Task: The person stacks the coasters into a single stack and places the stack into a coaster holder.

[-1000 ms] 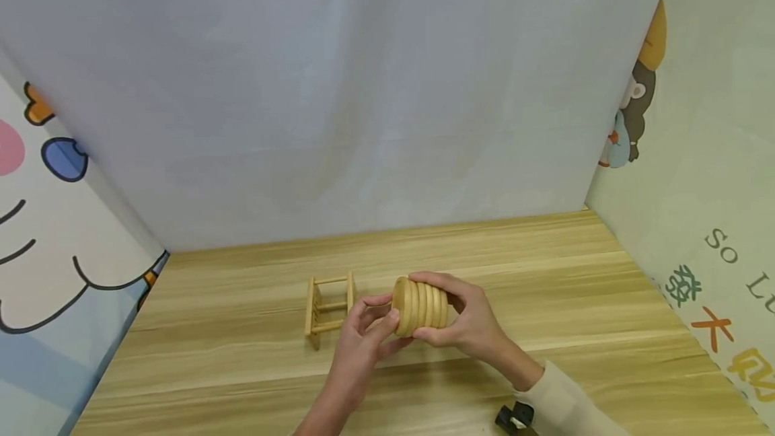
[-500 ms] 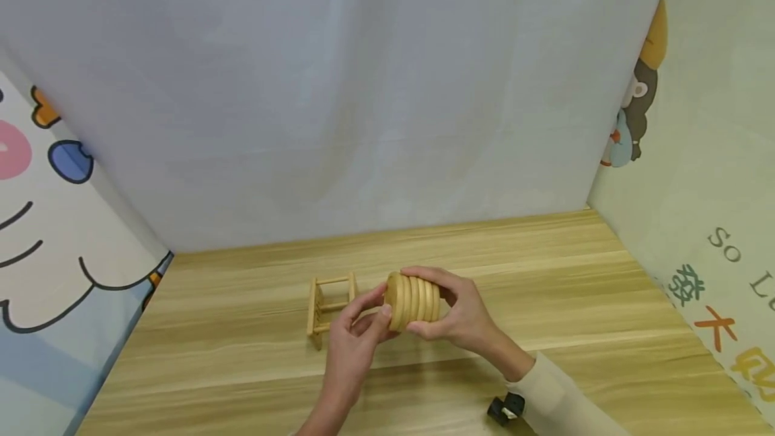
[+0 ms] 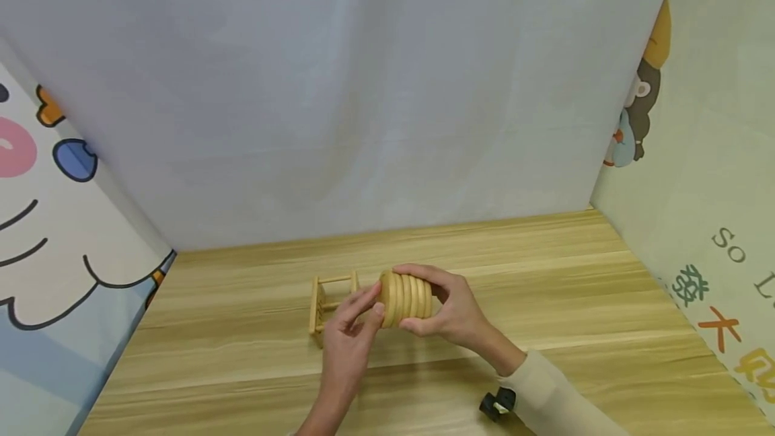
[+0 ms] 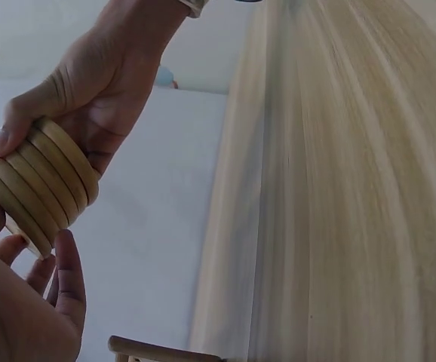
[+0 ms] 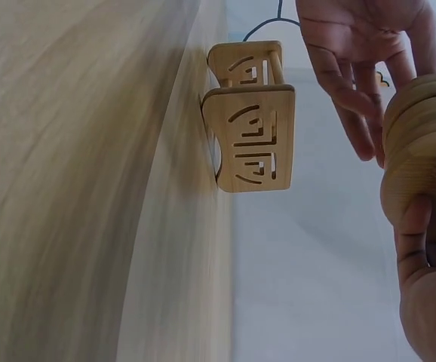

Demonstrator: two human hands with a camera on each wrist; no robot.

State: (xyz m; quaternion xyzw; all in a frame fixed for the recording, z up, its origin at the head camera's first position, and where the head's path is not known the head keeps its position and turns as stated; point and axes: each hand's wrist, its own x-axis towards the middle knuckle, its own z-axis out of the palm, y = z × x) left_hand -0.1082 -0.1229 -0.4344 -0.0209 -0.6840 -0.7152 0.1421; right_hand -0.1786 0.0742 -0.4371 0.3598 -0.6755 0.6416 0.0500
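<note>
Several round wooden coasters (image 3: 408,299) are held together in a sideways stack above the table. My right hand (image 3: 453,308) grips the stack from the right, thumb in front and fingers over the top. At the left end, my left hand (image 3: 346,350) has its thumb and fingertips round the end coaster (image 4: 16,207). Just left of the stack, a small wooden coaster rack (image 3: 317,308) stands on the table, partly covered by my left hand in the head view. Cut-out patterns show on the rack's side panels (image 5: 257,162) in the right wrist view.
The wood-grain table (image 3: 242,348) meets a pale cloth backdrop (image 3: 375,120) at its far edge. Printed cartoon panels stand at the left (image 3: 48,234) and right (image 3: 696,173). A black device (image 3: 498,404) sits by my right sleeve (image 3: 554,392).
Both hands have shifted a little left with the coaster stack, closer to the rack. My left hand now covers more of the rack, which has stayed in place.
</note>
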